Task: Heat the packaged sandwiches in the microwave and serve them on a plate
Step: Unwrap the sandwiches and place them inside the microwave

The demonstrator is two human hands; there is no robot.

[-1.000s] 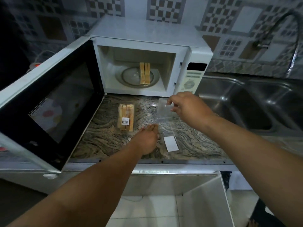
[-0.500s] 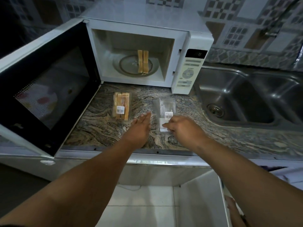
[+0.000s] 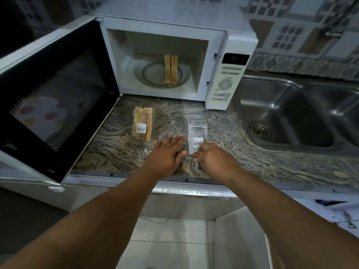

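Note:
The white microwave (image 3: 231, 43) stands open, its door (image 3: 54, 98) swung out to the left. An unwrapped sandwich (image 3: 171, 69) stands on edge on the glass turntable (image 3: 149, 74) inside. A packaged sandwich (image 3: 142, 126) with a barcode label lies on the marble counter (image 3: 108, 150) in front of the microwave. To its right lies an empty clear wrapper (image 3: 195, 131) with a label. My right hand (image 3: 215, 159) pinches the wrapper's near end. My left hand (image 3: 167, 154) lies flat on the counter beside the wrapper, fingers straight.
A steel double sink (image 3: 291, 121) with a drain sits right of the counter. The open microwave door overhangs the counter's left side. Below the counter edge a cabinet door (image 3: 242, 239) stands open over a tiled floor.
My right hand brought the empty wrapper down from the air onto the counter and now pinches its near end. My left hand stayed flat beside it. The view tilted lower.

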